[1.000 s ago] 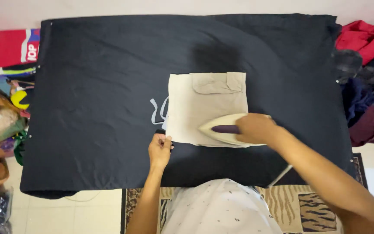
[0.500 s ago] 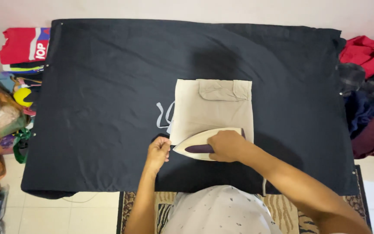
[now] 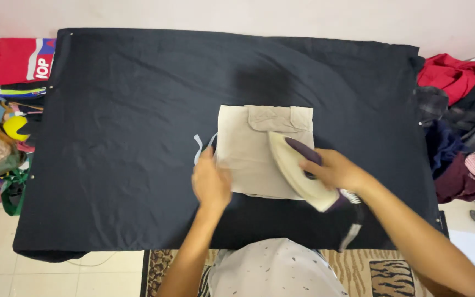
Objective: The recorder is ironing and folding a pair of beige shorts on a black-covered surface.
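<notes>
One wide black cloth (image 3: 138, 137) covers the work surface, and a folded beige garment (image 3: 248, 159) lies near its middle, with a flapped pocket along its far edge. Piles of clothes (image 3: 457, 126) sit off the cloth at three o'clock, more folded clothes (image 3: 20, 60) at ten o'clock. The right hand (image 3: 333, 170) is wrapped around the dark purple handle of a cream iron (image 3: 298, 170), which rests on the garment's right half, at about three o'clock from its centre, nose angled toward eleven o'clock. The left hand (image 3: 211, 181) lies flat, fingers loosely spread, pressing the garment's left edge at nine o'clock, just beside a pale drawstring (image 3: 198, 147) that trails onto the cloth. Half a second earlier the iron lay crosswise along the garment's near edge, nose toward nine o'clock; it has since swung round and moved up the right side.
</notes>
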